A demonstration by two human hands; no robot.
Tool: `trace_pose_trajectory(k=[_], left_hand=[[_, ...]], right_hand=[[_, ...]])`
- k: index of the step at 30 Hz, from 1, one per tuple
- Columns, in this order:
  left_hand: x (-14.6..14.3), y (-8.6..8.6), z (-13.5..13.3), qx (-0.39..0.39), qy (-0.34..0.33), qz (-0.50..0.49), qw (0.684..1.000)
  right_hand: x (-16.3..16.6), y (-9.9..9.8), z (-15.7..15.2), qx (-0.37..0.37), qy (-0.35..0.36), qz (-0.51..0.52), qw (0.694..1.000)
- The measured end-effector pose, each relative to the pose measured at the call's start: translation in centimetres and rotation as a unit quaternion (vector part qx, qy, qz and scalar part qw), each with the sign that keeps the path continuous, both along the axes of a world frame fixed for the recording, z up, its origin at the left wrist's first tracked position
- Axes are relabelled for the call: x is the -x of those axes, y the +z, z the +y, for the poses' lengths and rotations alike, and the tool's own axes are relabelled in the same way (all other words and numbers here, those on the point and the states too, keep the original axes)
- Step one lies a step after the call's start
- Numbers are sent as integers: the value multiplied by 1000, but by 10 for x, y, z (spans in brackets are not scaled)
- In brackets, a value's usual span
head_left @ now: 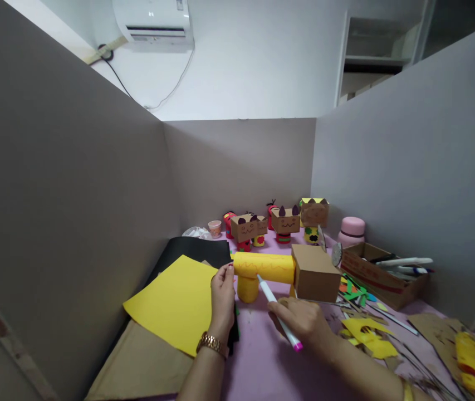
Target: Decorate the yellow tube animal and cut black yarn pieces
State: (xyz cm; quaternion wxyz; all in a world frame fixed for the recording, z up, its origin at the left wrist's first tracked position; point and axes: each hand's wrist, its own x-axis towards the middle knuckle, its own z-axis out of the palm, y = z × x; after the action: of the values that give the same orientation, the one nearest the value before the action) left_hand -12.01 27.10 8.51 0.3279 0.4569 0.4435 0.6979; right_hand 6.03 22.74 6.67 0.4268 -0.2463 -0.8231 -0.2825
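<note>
A paper-craft figure stands before me: a yellow paper tube (264,266) lies sideways on a short upright yellow roll (248,289), with a plain cardboard box (316,274) at its right end. Thin wavy lines run along the tube. The fingers of my left hand (223,287) are closed at the tube's left end. In my right hand (306,320) is a white marker pen (278,312) with a pink end, its tip at the tube's lower edge. Whether the tip touches the paper I cannot tell.
Several box-headed figures (286,221) stand at the back. Yellow paper (179,303) and black sheets (195,248) lie left. To the right are a pink flask (351,231), a cardboard tray (404,287) of pens and paper scraps (373,337). Grey partitions (237,167) enclose the table.
</note>
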Motion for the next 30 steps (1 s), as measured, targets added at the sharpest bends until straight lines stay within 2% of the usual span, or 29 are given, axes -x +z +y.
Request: trace_pose_trajectory(k=[30], left_hand=[[-1,3,-3,15,4,6,1000]], right_hand=[[-56,-8,-26,38,-35,13,999]])
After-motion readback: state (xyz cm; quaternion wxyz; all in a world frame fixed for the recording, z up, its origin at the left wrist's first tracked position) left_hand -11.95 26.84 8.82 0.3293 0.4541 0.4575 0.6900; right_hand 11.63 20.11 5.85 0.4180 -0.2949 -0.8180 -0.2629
